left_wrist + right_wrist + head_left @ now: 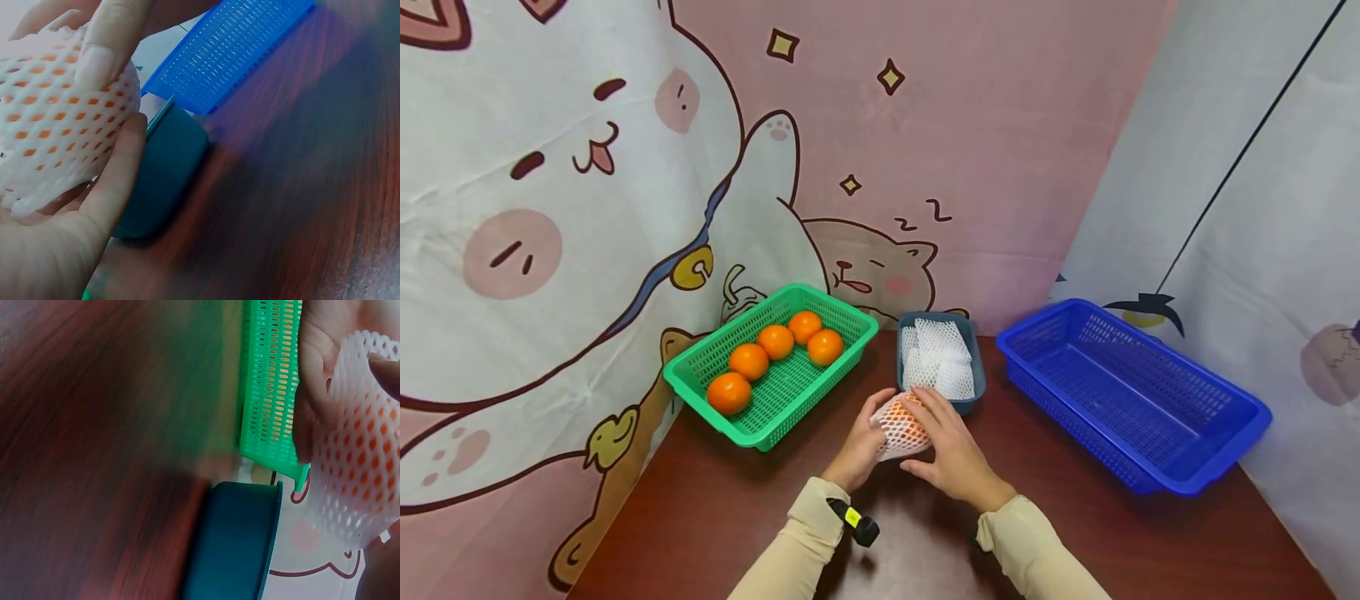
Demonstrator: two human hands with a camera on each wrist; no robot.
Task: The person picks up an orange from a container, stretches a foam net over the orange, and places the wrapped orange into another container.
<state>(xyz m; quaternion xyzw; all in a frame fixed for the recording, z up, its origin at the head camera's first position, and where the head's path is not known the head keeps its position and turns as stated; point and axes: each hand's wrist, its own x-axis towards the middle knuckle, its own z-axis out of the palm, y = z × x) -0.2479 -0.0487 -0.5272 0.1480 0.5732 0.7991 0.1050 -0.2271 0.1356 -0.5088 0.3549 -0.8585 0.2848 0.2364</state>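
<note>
An orange (913, 419) sits inside a white foam net sleeve (891, 446), held above the table in front of the small grey-blue basket. My left hand (856, 448) grips the netted orange from the left. From the right, my right hand (961, 460) holds it too, fingers laid over the top. In the left wrist view, a right-hand digit (103, 59) presses on the mesh. The right wrist view shows the sleeve (359, 469) reaching past the fruit at both ends. Part of the orange is hidden by the fingers.
On the left stands a green basket (790, 421) with several bare oranges (748, 362). The small grey-blue basket (978, 367) holds white foam nets (942, 346). A blue basket (1075, 417) stands on the right, its inside bare. A patterned cloth hangs behind the table.
</note>
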